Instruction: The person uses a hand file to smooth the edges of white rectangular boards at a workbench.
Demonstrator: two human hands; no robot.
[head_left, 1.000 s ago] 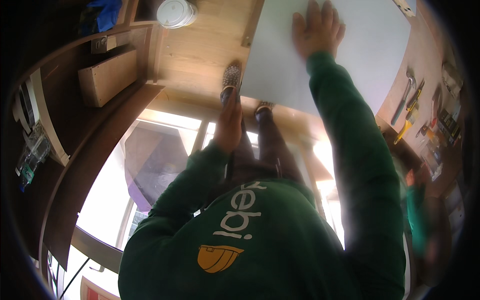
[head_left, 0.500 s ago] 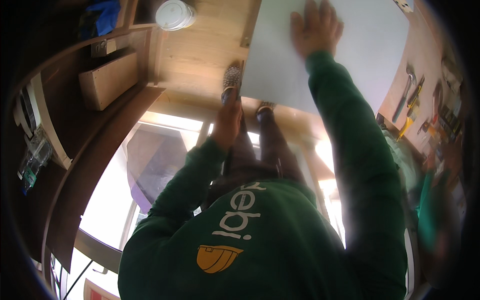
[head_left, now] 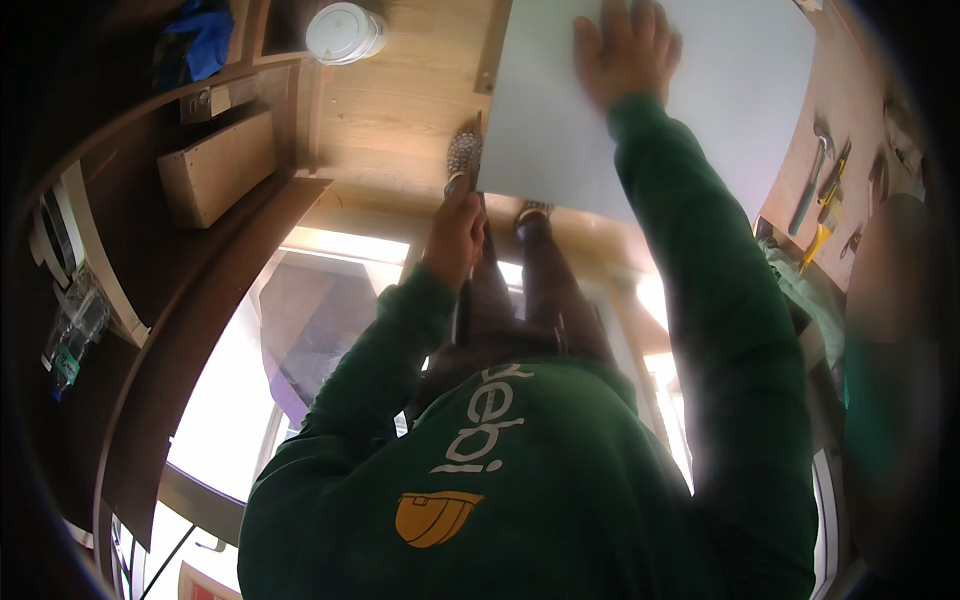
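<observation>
A pale grey-white sheet [head_left: 560,130] lies in front of me. My right hand [head_left: 625,55] presses flat on it near the far side, fingers stretched and spread. Beside the sheet's near left corner, my left hand [head_left: 457,238] is closed around something slim and dark. A narrow dark piece of it shows along the sheet's left edge, but its kind is hidden by my fingers. Below, a patterned shoe [head_left: 464,155] shows just past my left hand, and the other shoe [head_left: 535,211] sits under the sheet's near edge.
Right of the sheet, a wooden surface holds a hammer [head_left: 810,180], a yellow-handled brush [head_left: 825,222] and other tools. Another person's blurred arm [head_left: 890,310] is at the far right. A white bucket [head_left: 340,35] stands far left, near a wooden box [head_left: 220,170] on a brown shelf.
My left hand has shifted slightly nearer to me beside the sheet's edge. My right hand stays flat on the sheet. The other person's arm has come further over the tools.
</observation>
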